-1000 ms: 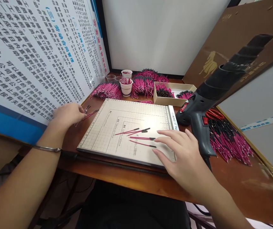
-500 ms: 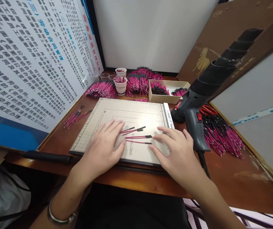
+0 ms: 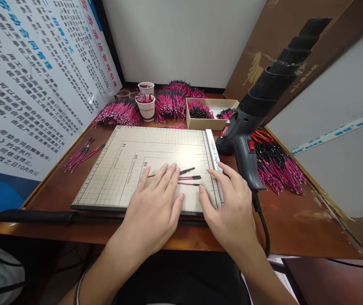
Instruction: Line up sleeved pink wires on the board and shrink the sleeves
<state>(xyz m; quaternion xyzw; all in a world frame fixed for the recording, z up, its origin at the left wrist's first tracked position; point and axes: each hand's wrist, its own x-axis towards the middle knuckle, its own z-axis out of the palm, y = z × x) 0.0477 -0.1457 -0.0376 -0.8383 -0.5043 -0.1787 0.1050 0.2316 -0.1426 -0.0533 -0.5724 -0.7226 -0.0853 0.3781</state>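
Wires lie loose on the board, just right of the frame's centre, black tips pointing right, pink lengths running left beneath the fingers. With pieces this thin, a light, flat touch seems best: pressing hard could bend them or set them rolling, while working from both ends should keep them roughly parallel. The upper ones slant, so they probably call for more care than the lower, nearly level ones. The left hand, below centre, is palm down with fingers outstretched and thumb set apart; it covers the wires' left ends, but whether it presses on them or only hovers, I cannot tell. The right hand, at the board's right edge, is loosely curved, thumb and forefinger parted, with nothing visible between them; its thumb tip is just beside the lowest black tip, and contact is unclear. The heat gun, right of centre, stands close beyond that hand, so a wide sweep rightward might knock it.
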